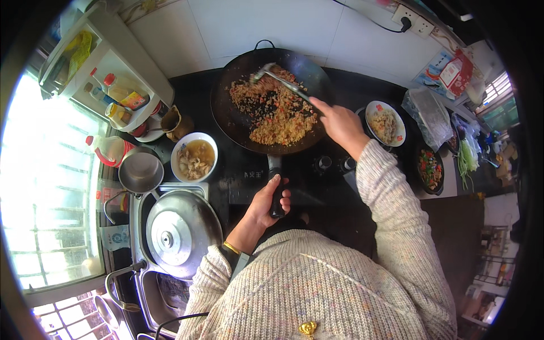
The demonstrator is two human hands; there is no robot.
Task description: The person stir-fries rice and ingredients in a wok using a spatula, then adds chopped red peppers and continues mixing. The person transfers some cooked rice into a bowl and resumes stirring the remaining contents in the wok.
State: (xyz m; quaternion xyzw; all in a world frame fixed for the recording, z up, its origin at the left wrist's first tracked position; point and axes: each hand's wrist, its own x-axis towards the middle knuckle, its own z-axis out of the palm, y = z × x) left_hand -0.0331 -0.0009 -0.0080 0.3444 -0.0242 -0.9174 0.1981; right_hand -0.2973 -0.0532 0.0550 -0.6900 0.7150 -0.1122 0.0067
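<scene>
A dark wok sits on the black cooktop, its long handle pointing at me. My left hand is wrapped around that handle near its end. Fried rice with red bits lies in the wok, heaped towards the near side and spread up the far left. My right hand grips a metal spatula from the right. The spatula's blade is blurred and sits in the rice at the far side of the wok.
Left of the wok stand a bowl of meat in broth, a saucepan and a large metal lid over the sink. A seasoning shelf rises behind. To the right are a plate of rice and a dish of chopped vegetables.
</scene>
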